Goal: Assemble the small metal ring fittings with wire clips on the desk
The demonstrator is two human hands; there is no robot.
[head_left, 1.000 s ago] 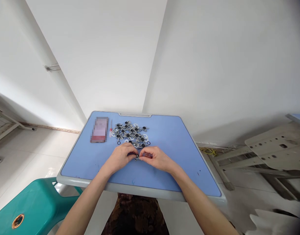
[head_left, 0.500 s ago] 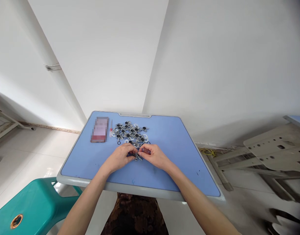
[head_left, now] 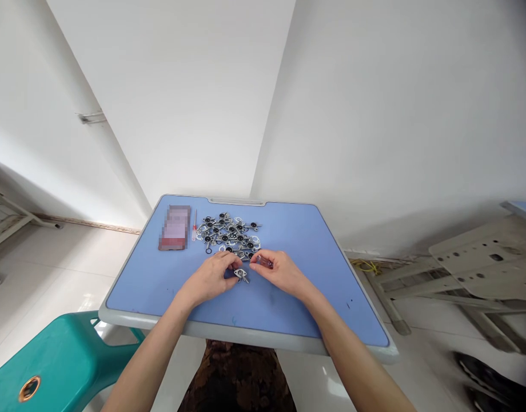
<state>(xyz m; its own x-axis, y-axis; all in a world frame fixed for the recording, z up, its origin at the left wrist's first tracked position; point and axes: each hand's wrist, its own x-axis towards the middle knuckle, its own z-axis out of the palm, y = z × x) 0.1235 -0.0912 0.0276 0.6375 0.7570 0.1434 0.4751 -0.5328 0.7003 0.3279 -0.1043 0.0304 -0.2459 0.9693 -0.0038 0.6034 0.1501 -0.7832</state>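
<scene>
My left hand [head_left: 209, 277] pinches a small metal bracket [head_left: 241, 274] just above the blue tabletop [head_left: 289, 286]. My right hand [head_left: 280, 272] is a little to its right, fingers closed on a small clear-handled screwdriver [head_left: 264, 262]; the two hands are apart. Just beyond them lies a pile of several metal brackets with black round parts [head_left: 231, 233].
A phone-like flat object [head_left: 175, 227] and a thin red-tipped screwdriver [head_left: 194, 226] lie at the table's far left. A teal plastic stool [head_left: 48, 360] stands at the lower left. Overturned desk frames [head_left: 473, 257] lie on the floor at right.
My hands were together over the bracket; my right hand has since drawn away to the right with the small tool. My left hand keeps the bracket.
</scene>
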